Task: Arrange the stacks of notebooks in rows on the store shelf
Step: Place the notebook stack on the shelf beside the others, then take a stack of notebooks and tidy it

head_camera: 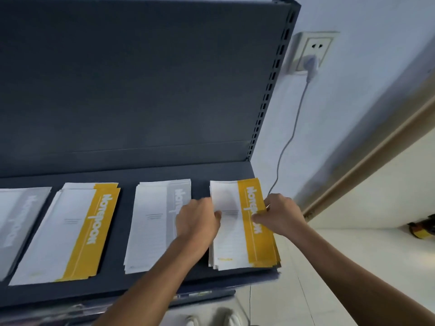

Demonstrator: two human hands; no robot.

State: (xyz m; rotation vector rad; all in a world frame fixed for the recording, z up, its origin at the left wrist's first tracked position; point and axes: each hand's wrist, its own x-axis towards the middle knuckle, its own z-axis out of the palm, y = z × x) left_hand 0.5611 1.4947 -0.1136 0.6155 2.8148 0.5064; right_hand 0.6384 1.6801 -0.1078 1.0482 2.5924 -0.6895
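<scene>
Head view: our left hand (200, 222) and right hand (280, 215) pinch the yellow stack (235, 241) beside the grey stack (150, 222), likely squaring it.

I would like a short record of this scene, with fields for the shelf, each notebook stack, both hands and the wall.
shelf: dark, holds four stacks in one row
first grey stack: far left, cut off by the picture edge
first yellow stack: notebooks slightly fanned
second grey stack: beside the left hand
end yellow stack: at the shelf's right end, held by both hands
left hand: grips its left edge, thumb on top
right hand: grips its right edge
wall: socket with plug and cable
</scene>
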